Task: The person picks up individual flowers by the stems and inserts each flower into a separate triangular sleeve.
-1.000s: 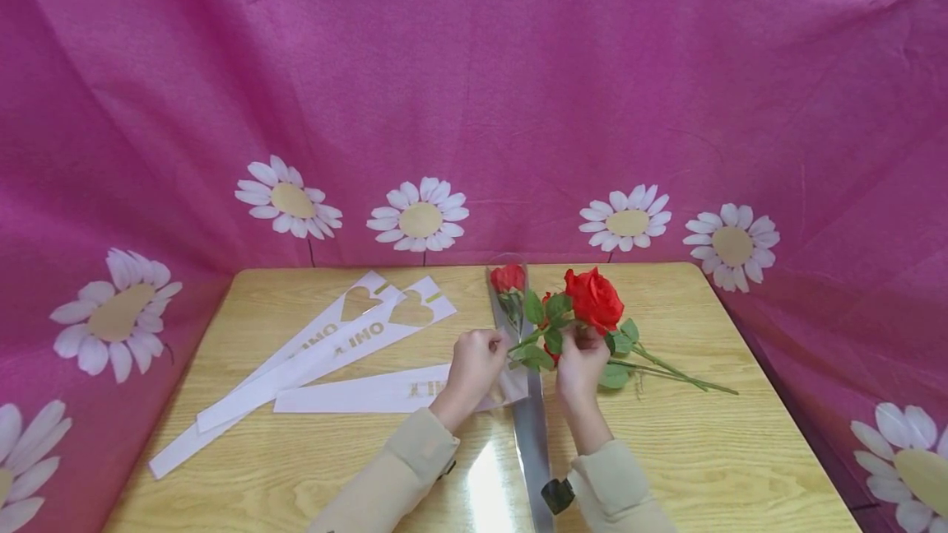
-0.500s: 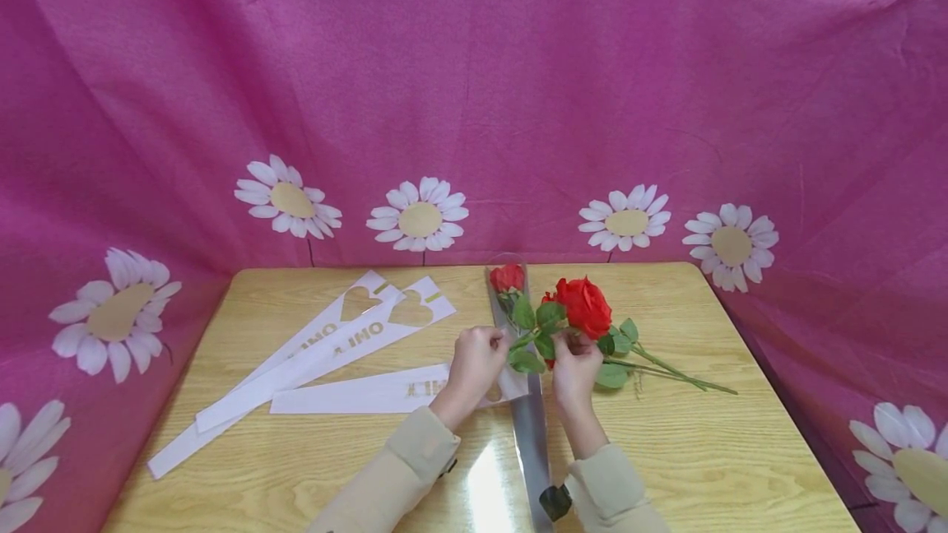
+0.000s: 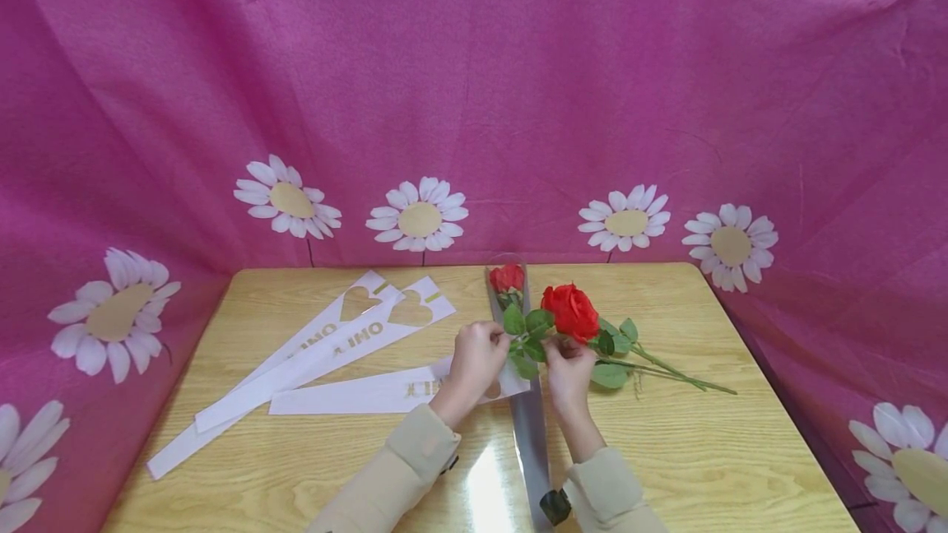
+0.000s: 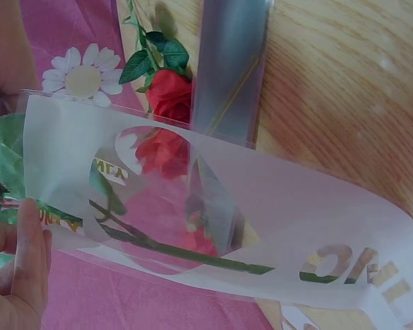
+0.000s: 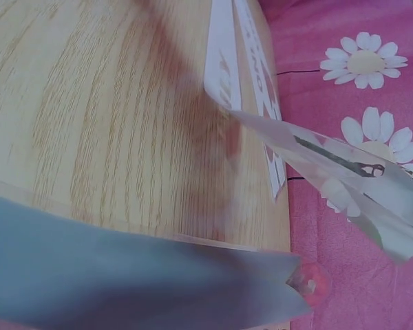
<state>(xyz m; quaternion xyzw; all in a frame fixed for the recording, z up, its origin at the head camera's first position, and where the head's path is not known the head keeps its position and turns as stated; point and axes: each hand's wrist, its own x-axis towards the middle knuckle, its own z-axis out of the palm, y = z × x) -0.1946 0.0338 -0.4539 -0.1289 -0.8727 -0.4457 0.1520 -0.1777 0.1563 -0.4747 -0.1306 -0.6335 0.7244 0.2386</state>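
My left hand [image 3: 474,364] pinches the mouth of a white flower sleeve [image 3: 348,391] with a clear heart window and gold letters. A red rose [image 3: 572,312] with green leaves is held by its stem in my right hand [image 3: 570,368]. Its bloom stays outside, to the right of the sleeve's mouth. Through the film, the left wrist view shows the green stem [image 4: 193,256] lying inside the sleeve, with leaves at the mouth. The right wrist view also shows the held sleeve [image 5: 330,155], while the bloom is out of that view.
A grey, clear-fronted sleeve [image 3: 529,451] holding a red rose [image 3: 507,278] runs down the table beneath my hands. More rose stems [image 3: 681,375] lie at the right. Two white sleeves [image 3: 296,364] overlap at the left. A pink daisy curtain [image 3: 474,89] surrounds the wooden table [image 3: 652,467].
My right hand has moved slightly left with the rose, bringing the bloom and leaves nearer the sleeve's mouth. My left hand has hardly moved.
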